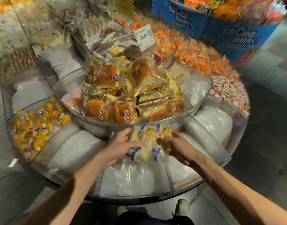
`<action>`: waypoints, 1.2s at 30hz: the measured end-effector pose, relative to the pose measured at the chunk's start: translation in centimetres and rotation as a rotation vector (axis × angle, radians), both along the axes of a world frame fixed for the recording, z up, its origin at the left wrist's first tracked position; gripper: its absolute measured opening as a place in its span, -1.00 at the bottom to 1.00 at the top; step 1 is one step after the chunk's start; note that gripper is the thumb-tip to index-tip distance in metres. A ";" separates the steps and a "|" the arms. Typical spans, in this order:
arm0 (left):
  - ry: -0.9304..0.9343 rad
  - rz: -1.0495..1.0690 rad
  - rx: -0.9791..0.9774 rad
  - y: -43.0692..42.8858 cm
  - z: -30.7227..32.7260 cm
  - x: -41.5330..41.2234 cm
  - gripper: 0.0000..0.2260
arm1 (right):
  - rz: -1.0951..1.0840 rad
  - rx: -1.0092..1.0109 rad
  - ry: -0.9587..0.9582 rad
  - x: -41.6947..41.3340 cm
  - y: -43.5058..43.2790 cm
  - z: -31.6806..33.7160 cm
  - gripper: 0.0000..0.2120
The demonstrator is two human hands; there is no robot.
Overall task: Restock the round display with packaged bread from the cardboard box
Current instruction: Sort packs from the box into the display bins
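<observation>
Plainly the bread packets (145, 142) are light, soft and slick in their crinkly film. Both hands have their grip clamped on them, left hand (121, 144) curled round one end and right hand (175, 143) pinching the other, just over the front compartment (131, 179) of the round display (211, 143). They are best cupped loosely across the loaf or taken by the sealed film ends, since a hard squeeze would likely flatten the bread.

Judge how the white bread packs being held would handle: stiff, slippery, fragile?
Probably soft and squashy: the white bread packs look puffy between the left hand and right hand. Likely slippery, given glossy film. Seemingly light, since several are held together.
</observation>
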State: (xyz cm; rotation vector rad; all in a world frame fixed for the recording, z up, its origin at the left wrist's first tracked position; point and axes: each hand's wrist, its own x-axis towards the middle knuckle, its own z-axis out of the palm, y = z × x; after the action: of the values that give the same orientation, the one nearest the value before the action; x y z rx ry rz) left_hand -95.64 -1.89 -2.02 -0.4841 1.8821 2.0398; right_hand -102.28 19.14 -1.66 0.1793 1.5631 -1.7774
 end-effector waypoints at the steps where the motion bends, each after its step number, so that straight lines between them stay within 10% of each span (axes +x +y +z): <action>1: 0.007 -0.004 -0.032 1.1 0.0 -0.5 -0.61 | 0.025 -0.034 -0.004 -0.3 1.0 -0.1 -0.83; 8: -0.036 0.010 -0.202 11.3 -0.5 -3.3 -0.45 | 0.143 -0.028 0.106 -2.9 8.9 -1.4 -0.73; 23: -0.180 0.042 -0.189 19.4 -0.7 -3.1 -0.90 | 0.413 0.176 0.274 -8.2 16.3 -4.0 -0.35; 36: -0.258 0.570 0.206 17.0 -6.1 -6.1 -0.74 | 0.110 0.249 0.183 -13.3 15.4 -5.4 -0.73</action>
State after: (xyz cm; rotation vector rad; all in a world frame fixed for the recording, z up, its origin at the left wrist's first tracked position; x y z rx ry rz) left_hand -101.72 15.14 -8.16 -1.2734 1.4703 2.3291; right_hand -115.54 34.51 -7.06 0.0491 1.8874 -1.5473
